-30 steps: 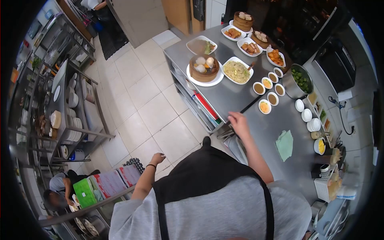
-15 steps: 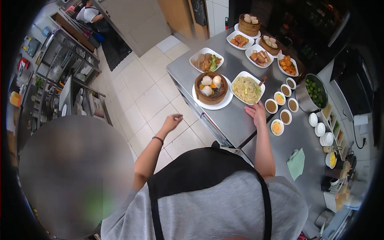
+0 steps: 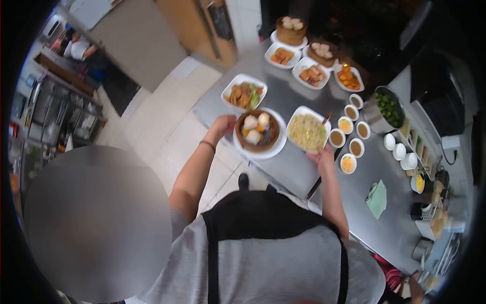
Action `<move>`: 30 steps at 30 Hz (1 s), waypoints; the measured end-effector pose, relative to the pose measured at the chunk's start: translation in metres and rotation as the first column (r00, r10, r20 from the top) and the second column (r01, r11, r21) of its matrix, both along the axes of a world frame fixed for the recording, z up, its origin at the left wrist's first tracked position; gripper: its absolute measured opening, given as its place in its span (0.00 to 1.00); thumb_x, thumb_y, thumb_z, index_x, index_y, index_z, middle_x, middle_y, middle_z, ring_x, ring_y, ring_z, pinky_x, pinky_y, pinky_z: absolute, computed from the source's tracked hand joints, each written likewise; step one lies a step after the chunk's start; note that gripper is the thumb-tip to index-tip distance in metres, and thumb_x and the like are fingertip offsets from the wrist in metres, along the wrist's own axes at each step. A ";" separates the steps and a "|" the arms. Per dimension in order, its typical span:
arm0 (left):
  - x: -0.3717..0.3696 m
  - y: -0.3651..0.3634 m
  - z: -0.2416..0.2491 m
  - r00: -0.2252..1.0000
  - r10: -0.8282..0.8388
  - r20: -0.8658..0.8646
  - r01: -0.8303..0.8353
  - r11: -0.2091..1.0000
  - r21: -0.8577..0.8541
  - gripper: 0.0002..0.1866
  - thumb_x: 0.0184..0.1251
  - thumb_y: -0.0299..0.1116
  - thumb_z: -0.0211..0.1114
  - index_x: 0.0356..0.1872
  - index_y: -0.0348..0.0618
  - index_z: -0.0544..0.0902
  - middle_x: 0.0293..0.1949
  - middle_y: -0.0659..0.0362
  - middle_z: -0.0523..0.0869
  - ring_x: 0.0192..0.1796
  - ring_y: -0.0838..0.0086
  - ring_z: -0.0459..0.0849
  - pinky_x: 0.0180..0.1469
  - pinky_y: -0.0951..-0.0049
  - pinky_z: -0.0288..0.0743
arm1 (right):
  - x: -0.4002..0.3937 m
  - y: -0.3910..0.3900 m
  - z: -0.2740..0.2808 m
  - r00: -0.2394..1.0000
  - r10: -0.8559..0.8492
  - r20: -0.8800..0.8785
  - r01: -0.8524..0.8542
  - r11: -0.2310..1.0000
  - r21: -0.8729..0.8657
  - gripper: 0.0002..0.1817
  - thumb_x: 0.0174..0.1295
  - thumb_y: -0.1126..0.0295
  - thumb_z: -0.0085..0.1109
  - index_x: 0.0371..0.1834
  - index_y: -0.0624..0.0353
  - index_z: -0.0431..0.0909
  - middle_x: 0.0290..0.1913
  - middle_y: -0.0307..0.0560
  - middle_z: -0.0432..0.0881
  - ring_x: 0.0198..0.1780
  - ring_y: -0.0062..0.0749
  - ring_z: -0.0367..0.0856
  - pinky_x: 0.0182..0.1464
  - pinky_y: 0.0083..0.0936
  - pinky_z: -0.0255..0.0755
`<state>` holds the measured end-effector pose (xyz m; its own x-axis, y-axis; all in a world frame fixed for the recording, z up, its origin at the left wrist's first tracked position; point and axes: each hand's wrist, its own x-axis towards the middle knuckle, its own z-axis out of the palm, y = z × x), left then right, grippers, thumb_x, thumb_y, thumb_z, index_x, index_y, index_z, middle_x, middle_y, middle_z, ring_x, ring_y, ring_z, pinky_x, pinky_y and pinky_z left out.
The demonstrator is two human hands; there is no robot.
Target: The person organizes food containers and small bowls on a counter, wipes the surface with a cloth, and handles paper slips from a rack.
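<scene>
1. My left hand is at the left rim of the round white plate that carries the steamer. The fingers curl toward the rim and look to be touching it; I cannot tell whether they have closed on it.

2. My right hand is at the near edge of the white noodle dish, fingers against its rim. A true grasp or only a touch, I cannot tell.

3. The two dishes sit side by side on the steel counter, touching or almost so, the steamer's plate on the left, the noodle dish on the right. Each lies straight ahead of its own hand, so the arms do not cross.

4. The noodle dish is longish and runs away from me, slightly leftward; my right hand is at its near short end. The plate is round, with no long axis.

5. Just right of the noodle dish stands a cluster of small sauce cups, close to my right wrist. A plate of vegetables lies just beyond the steamer.
</scene>
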<state>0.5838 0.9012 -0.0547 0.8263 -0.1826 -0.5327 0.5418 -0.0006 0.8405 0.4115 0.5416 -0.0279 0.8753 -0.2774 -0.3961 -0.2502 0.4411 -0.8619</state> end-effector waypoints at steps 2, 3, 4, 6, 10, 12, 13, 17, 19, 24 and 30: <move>0.007 -0.001 0.003 0.934 -0.330 0.134 0.296 0.928 0.225 0.15 0.58 0.39 0.57 0.41 0.41 0.81 0.30 0.63 0.82 0.28 0.80 0.77 0.30 0.78 0.73 | -0.019 0.002 0.010 0.998 -0.058 0.003 0.058 0.998 -0.024 0.18 0.56 0.78 0.39 0.52 0.69 0.62 0.45 0.57 0.74 0.40 0.41 0.80 0.37 0.31 0.79; 0.007 -0.002 0.010 0.938 -0.335 0.088 0.303 0.917 0.261 0.14 0.58 0.38 0.56 0.40 0.42 0.82 0.28 0.64 0.81 0.24 0.81 0.76 0.25 0.79 0.70 | -0.028 0.003 0.016 0.996 -0.094 -0.003 0.094 0.995 -0.032 0.19 0.55 0.79 0.40 0.52 0.69 0.62 0.45 0.57 0.74 0.41 0.41 0.79 0.36 0.30 0.80; 0.008 -0.007 0.007 0.912 -0.393 0.118 0.321 0.862 0.393 0.14 0.57 0.36 0.56 0.41 0.43 0.82 0.27 0.65 0.81 0.23 0.81 0.75 0.21 0.79 0.67 | -0.037 0.002 0.021 0.992 -0.128 0.008 0.128 0.992 -0.015 0.20 0.55 0.79 0.40 0.53 0.69 0.62 0.44 0.56 0.75 0.40 0.42 0.80 0.35 0.29 0.80; 0.012 -0.009 -0.001 0.953 -0.303 0.033 0.294 0.942 0.162 0.14 0.55 0.27 0.55 0.43 0.42 0.81 0.27 0.64 0.81 0.22 0.81 0.75 0.21 0.79 0.67 | -0.050 -0.001 0.034 0.982 -0.188 0.034 0.188 0.982 -0.007 0.21 0.54 0.80 0.40 0.54 0.69 0.61 0.42 0.56 0.76 0.39 0.43 0.80 0.34 0.28 0.80; -0.002 -0.046 0.019 0.916 -0.401 0.002 0.396 0.906 0.151 0.16 0.52 0.21 0.57 0.44 0.41 0.80 0.29 0.64 0.82 0.25 0.83 0.76 0.22 0.82 0.69 | -0.067 -0.004 0.063 0.968 -0.252 0.001 0.251 0.964 -0.091 0.23 0.54 0.80 0.40 0.56 0.69 0.59 0.41 0.57 0.76 0.32 0.44 0.81 0.31 0.26 0.80; -0.010 -0.072 0.006 0.876 -0.481 0.029 0.470 0.867 0.163 0.16 0.53 0.22 0.57 0.45 0.43 0.80 0.29 0.65 0.82 0.24 0.83 0.75 0.22 0.82 0.70 | -0.071 -0.007 0.070 0.951 -0.308 -0.005 0.306 0.947 -0.101 0.23 0.54 0.80 0.41 0.56 0.69 0.59 0.41 0.58 0.76 0.30 0.43 0.81 0.30 0.25 0.80; -0.015 -0.085 0.003 0.858 -0.512 0.028 0.499 0.847 0.184 0.16 0.52 0.22 0.57 0.45 0.42 0.80 0.29 0.64 0.81 0.23 0.83 0.75 0.22 0.82 0.70 | -0.074 -0.010 0.073 0.946 -0.324 0.027 0.325 0.941 -0.098 0.23 0.54 0.79 0.41 0.56 0.69 0.59 0.42 0.58 0.76 0.31 0.43 0.81 0.30 0.24 0.80; -0.041 -0.126 0.003 0.861 -0.507 0.033 0.502 0.859 0.100 0.14 0.51 0.23 0.60 0.42 0.41 0.81 0.27 0.62 0.80 0.24 0.80 0.76 0.22 0.80 0.72 | -0.074 -0.008 0.091 0.925 -0.372 0.083 0.380 0.918 -0.116 0.22 0.55 0.78 0.42 0.56 0.68 0.61 0.43 0.58 0.76 0.31 0.42 0.81 0.29 0.22 0.79; -0.042 -0.133 0.000 0.843 -0.536 0.050 0.529 0.842 0.105 0.16 0.52 0.22 0.58 0.45 0.38 0.78 0.28 0.60 0.81 0.25 0.79 0.78 0.25 0.79 0.74 | -0.072 -0.007 0.095 0.932 -0.352 0.085 0.361 0.922 -0.138 0.22 0.55 0.78 0.42 0.55 0.68 0.61 0.44 0.57 0.76 0.32 0.41 0.81 0.29 0.23 0.79; -0.029 -0.104 0.000 0.995 -0.070 -0.072 0.048 0.964 -0.262 0.21 0.56 0.23 0.54 0.52 0.32 0.66 0.42 0.51 0.77 0.41 0.67 0.80 0.44 0.69 0.77 | -0.060 0.010 0.104 0.942 -0.321 0.093 0.333 0.927 -0.171 0.20 0.56 0.76 0.42 0.53 0.68 0.63 0.45 0.54 0.76 0.41 0.38 0.80 0.34 0.27 0.79; 0.007 -0.082 0.013 0.940 0.193 -0.282 -0.326 0.756 -0.567 0.14 0.59 0.22 0.48 0.46 0.26 0.64 0.48 0.46 0.71 0.51 0.59 0.74 0.54 0.67 0.73 | -0.025 0.049 0.103 0.973 -0.210 0.090 0.217 0.973 -0.073 0.19 0.57 0.77 0.41 0.53 0.69 0.63 0.44 0.55 0.76 0.38 0.38 0.81 0.36 0.24 0.79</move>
<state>0.5913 0.8188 -0.0415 0.7806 -0.3114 -0.5419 0.5966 0.6297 0.4975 0.3868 0.5909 0.0754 0.8203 -0.4903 -0.2945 -0.0857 0.4037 -0.9109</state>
